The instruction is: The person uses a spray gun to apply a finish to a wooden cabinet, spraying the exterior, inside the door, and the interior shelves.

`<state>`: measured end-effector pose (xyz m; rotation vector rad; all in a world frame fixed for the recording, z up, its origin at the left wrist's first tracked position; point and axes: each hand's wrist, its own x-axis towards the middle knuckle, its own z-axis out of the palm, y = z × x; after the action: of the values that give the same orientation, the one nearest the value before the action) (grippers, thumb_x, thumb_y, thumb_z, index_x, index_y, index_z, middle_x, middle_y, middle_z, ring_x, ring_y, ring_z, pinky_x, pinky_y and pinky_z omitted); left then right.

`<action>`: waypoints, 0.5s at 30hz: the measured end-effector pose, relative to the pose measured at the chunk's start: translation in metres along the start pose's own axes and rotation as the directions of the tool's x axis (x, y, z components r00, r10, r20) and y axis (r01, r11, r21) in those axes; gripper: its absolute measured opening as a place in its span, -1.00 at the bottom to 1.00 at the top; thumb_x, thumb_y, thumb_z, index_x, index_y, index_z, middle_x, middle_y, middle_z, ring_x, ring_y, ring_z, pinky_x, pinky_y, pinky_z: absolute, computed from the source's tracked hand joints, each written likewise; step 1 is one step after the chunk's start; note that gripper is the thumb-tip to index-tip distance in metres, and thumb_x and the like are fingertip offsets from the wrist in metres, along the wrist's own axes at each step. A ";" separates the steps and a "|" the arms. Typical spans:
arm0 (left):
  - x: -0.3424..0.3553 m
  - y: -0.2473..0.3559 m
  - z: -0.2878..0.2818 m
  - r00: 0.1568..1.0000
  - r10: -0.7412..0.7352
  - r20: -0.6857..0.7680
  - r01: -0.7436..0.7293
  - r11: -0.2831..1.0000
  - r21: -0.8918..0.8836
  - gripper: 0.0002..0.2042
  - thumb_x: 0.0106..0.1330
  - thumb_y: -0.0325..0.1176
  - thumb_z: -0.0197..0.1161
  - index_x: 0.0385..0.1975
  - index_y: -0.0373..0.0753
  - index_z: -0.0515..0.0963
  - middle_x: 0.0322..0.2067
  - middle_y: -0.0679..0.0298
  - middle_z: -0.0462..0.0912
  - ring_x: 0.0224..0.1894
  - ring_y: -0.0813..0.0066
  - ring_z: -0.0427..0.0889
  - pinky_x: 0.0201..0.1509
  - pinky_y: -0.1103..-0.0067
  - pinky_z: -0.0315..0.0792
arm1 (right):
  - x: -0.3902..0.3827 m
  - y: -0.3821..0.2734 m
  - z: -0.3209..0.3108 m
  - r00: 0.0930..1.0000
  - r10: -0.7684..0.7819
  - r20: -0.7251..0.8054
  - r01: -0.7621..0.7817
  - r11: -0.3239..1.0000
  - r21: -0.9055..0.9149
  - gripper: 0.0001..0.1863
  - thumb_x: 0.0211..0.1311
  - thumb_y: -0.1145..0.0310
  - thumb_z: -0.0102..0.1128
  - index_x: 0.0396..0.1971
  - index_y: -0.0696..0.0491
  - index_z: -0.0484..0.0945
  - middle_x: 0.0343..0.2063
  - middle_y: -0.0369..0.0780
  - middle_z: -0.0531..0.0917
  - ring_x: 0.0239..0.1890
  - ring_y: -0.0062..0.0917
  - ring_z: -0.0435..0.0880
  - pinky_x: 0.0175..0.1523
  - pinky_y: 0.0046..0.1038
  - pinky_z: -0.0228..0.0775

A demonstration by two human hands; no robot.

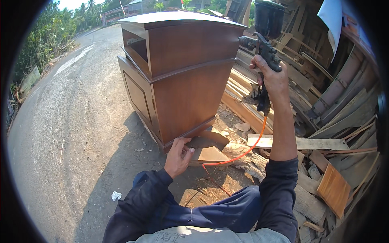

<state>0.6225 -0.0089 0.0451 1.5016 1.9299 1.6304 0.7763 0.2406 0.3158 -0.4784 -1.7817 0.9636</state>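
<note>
A brown wooden cabinet [190, 93] stands in front of me, with an open compartment above a panelled door [137, 93] on its left side. My right hand [271, 77] is wrapped round a black spray gun [265, 52], its nozzle pointed left at the cabinet's upper side. A dark paint cup [268, 19] tops the gun, and an orange hose [251, 150] hangs from its handle. Low at the cabinet's near bottom corner is my left hand [178, 157], thumb and fingers apart. Beside those fingers lies a shaded brown board [210, 154]; whether they touch it is unclear.
Stacked planks and scrap timber [312, 77] fill the right side. A rough log [247, 160] and an orange-brown board [333, 190] lie nearer. On the left runs a grey road [65, 133], with crumpled foil-like litter [116, 196] on it.
</note>
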 end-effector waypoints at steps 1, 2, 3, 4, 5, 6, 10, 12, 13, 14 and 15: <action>0.000 0.001 -0.001 1.000 0.005 -0.002 -0.005 1.000 0.002 -0.65 0.41 -0.41 0.27 0.13 -0.39 0.47 0.02 0.10 0.49 -0.19 0.35 0.62 -0.07 0.46 0.52 | 0.005 0.005 -0.004 0.999 -0.008 -0.039 0.005 0.998 -0.066 -0.55 0.30 0.00 0.45 -0.23 0.15 0.70 -0.46 -0.26 0.76 -0.65 -0.70 0.54 -0.54 -0.57 0.38; 0.000 0.000 -0.001 1.000 0.008 0.004 -0.008 1.000 0.000 -0.65 0.41 -0.41 0.27 0.13 -0.39 0.47 0.02 0.10 0.49 -0.19 0.35 0.62 -0.07 0.46 0.52 | 0.012 0.011 -0.008 0.997 -0.018 -0.077 0.008 0.991 -0.132 -0.53 0.29 -0.04 0.45 -0.22 0.14 0.70 -0.47 -0.26 0.76 -0.66 -0.69 0.53 -0.52 -0.55 0.39; -0.001 -0.001 -0.002 1.000 0.012 -0.006 -0.012 1.000 -0.008 -0.65 0.40 -0.42 0.27 0.13 -0.38 0.47 0.02 0.10 0.49 -0.20 0.36 0.61 -0.08 0.46 0.51 | 0.018 0.018 -0.009 0.996 -0.039 -0.078 0.026 0.987 -0.160 -0.51 0.28 -0.08 0.43 -0.19 0.10 0.69 -0.47 -0.28 0.75 -0.65 -0.68 0.53 -0.51 -0.53 0.39; -0.001 -0.003 -0.002 1.000 0.016 -0.017 -0.016 1.000 -0.015 -0.65 0.40 -0.43 0.28 0.13 -0.38 0.47 0.01 0.11 0.49 -0.20 0.37 0.61 -0.08 0.47 0.51 | 0.022 0.023 -0.013 0.996 -0.036 -0.082 0.022 0.986 -0.163 -0.51 0.28 -0.08 0.43 -0.19 0.10 0.69 -0.47 -0.28 0.75 -0.65 -0.68 0.53 -0.51 -0.53 0.39; -0.001 -0.001 -0.001 1.000 0.016 -0.012 -0.016 1.000 -0.018 -0.65 0.40 -0.43 0.28 0.13 -0.38 0.47 0.01 0.11 0.49 -0.20 0.37 0.61 -0.08 0.47 0.51 | 0.026 0.027 -0.016 0.993 -0.027 -0.119 -0.001 0.973 -0.229 -0.52 0.29 -0.06 0.43 -0.12 0.10 0.69 -0.50 -0.29 0.73 -0.63 -0.65 0.53 -0.49 -0.50 0.39; -0.001 0.002 -0.001 1.000 0.007 -0.011 -0.007 1.000 -0.027 -0.65 0.39 -0.44 0.28 0.13 -0.37 0.47 0.01 0.11 0.49 -0.21 0.38 0.60 -0.09 0.47 0.51 | 0.028 0.029 -0.018 0.988 -0.018 -0.155 -0.027 0.957 -0.290 -0.52 0.30 -0.03 0.42 -0.06 0.09 0.69 -0.52 -0.29 0.71 -0.62 -0.63 0.53 -0.47 -0.46 0.38; 0.000 0.002 0.000 1.000 0.007 -0.011 -0.008 1.000 -0.029 -0.65 0.39 -0.45 0.28 0.13 -0.37 0.47 0.02 0.11 0.48 -0.21 0.40 0.59 -0.10 0.50 0.51 | 0.033 0.045 -0.018 0.924 -0.318 -0.211 0.125 0.775 -0.619 -0.50 0.33 0.01 0.40 0.09 0.05 0.66 -0.60 -0.28 0.61 -0.57 -0.57 0.52 -0.39 -0.37 0.38; 0.000 -0.001 0.001 1.000 -0.003 -0.010 0.003 1.000 -0.026 -0.65 0.39 -0.45 0.28 0.13 -0.37 0.47 0.02 0.11 0.48 -0.21 0.39 0.59 -0.10 0.49 0.51 | 0.024 0.041 -0.014 0.942 -0.249 -0.224 0.056 0.776 -0.628 -0.48 0.34 0.04 0.38 0.18 0.03 0.63 -0.65 -0.29 0.50 -0.54 -0.51 0.50 -0.33 -0.31 0.37; 0.000 -0.002 0.001 1.000 -0.012 -0.007 0.012 1.000 -0.023 -0.65 0.39 -0.45 0.28 0.13 -0.37 0.47 0.03 0.11 0.48 -0.21 0.39 0.60 -0.10 0.49 0.51 | 0.020 0.043 -0.013 0.944 -0.245 -0.220 0.057 0.780 -0.624 -0.48 0.34 0.04 0.38 0.18 0.03 0.63 -0.65 -0.29 0.50 -0.54 -0.51 0.50 -0.33 -0.31 0.37; -0.001 -0.003 0.001 1.000 -0.017 -0.011 0.017 1.000 -0.021 -0.65 0.39 -0.45 0.28 0.13 -0.37 0.47 0.03 0.11 0.48 -0.21 0.39 0.60 -0.10 0.49 0.51 | 0.017 0.044 -0.011 0.933 -0.295 -0.206 0.122 0.798 -0.589 -0.49 0.34 0.02 0.39 0.14 0.04 0.65 -0.65 -0.31 0.50 -0.54 -0.52 0.49 -0.33 -0.33 0.36; 0.000 -0.002 0.003 1.000 -0.016 -0.002 0.016 1.000 -0.022 -0.65 0.39 -0.45 0.28 0.13 -0.38 0.47 0.03 0.11 0.48 -0.21 0.39 0.60 -0.10 0.49 0.51 | 0.013 0.044 -0.011 0.917 -0.348 -0.194 0.190 0.809 -0.556 -0.50 0.34 0.01 0.39 0.11 0.05 0.66 -0.64 -0.32 0.49 -0.54 -0.53 0.48 -0.33 -0.35 0.35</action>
<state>0.6233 -0.0062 0.0422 1.4728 1.9145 1.6418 0.7762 0.2806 0.2910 -0.6462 -1.7700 0.1691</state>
